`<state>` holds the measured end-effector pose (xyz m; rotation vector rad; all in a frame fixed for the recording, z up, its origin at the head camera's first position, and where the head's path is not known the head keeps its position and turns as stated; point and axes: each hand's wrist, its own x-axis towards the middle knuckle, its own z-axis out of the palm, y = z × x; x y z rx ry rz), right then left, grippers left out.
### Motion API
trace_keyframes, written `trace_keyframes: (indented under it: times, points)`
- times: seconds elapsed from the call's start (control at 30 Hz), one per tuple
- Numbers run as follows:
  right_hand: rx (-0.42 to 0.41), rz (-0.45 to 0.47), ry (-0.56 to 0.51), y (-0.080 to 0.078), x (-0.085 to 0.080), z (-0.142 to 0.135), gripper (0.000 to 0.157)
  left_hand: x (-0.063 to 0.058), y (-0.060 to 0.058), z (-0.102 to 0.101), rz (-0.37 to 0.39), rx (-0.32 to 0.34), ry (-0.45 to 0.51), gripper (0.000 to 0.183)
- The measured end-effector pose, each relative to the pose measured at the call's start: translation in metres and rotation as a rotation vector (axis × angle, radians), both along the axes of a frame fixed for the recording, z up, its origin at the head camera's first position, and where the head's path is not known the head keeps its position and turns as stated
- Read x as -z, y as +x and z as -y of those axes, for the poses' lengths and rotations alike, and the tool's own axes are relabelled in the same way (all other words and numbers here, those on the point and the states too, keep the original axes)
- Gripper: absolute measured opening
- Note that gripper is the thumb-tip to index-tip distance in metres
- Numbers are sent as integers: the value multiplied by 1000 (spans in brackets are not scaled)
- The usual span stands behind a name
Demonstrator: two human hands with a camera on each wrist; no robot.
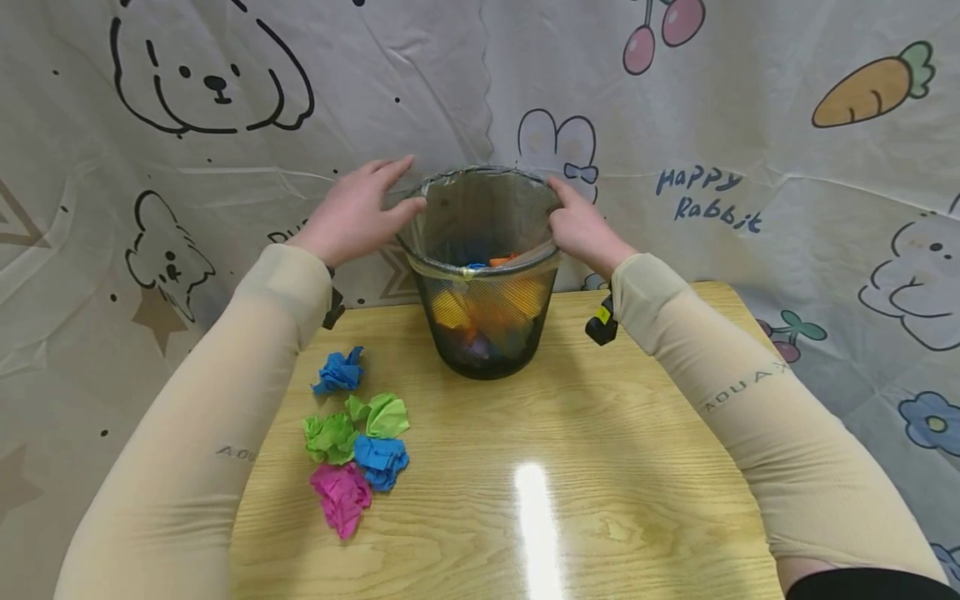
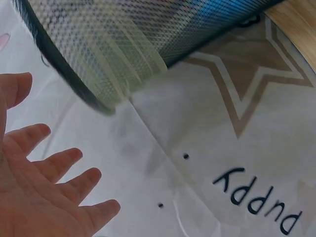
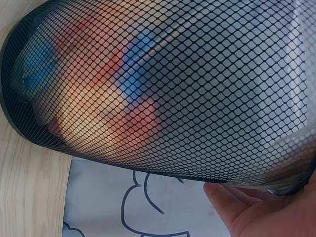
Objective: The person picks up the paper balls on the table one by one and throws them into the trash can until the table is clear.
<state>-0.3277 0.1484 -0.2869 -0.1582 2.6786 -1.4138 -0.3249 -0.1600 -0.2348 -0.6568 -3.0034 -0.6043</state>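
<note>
Cloth backdrop [image 1: 67, 367], pale, creased, printed at far left with a dog drawing [image 1: 171, 258]. Left sleeve [image 1: 180, 433], cream, reaching up to the wrist. On the left part of the wooden table [image 1: 615, 500], five pieces of crumpled paper: one green piece [image 1: 330, 437], touching a pink piece [image 1: 342, 498] nearer the person; one blue piece [image 1: 339, 372], apart from the rest toward the back; a second green piece [image 1: 384, 415] and a second blue piece [image 1: 381, 462], clustered just to the right. Left hand [image 1: 360, 212], fingers spread, beside the left of the bin's rim; the left wrist view shows a gap between fingertips and mesh. Bin [image 1: 487, 364], one, dark mesh, round, upright at the back of the table near its middle; a translucent liner [image 1: 480, 273] folded over the rim; yellow, orange, blue and purple contents showing through the wall, each hard to make out singly. Right hand [image 1: 588, 225], gripping the right side of the rim, fingers against the outside; the thumb's exact placement cannot be told. Black wrist device [image 1: 602, 325], yellow-marked, below the right wrist. Right sleeve [image 1: 720, 392], cream, lettered. Carrot print [image 1: 862, 92], orange, upper far right.
</note>
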Motion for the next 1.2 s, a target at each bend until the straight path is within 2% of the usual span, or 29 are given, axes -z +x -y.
trace_keyframes:
  times: [0.17,0.4,0.6,0.7,0.97,1.2]
  points:
    - [-3,-2,-1,-1,1,-1,69,1,0,19,2,-23,20,74]
    - [0,-8,2,0,2,-2,69,5,-1,43,-11,-44,-22,76]
    - [2,-8,9,0,3,-1,68,17,2,60,-19,-55,-64,81]
    - [1,-7,5,0,3,-1,68,23,4,65,28,-70,-88,85]
    - [-1,-6,14,0,2,0,68,44,7,79,235,-122,-175,97]
    - [6,-9,18,0,0,0,68,75,14,88,335,-90,-267,96]
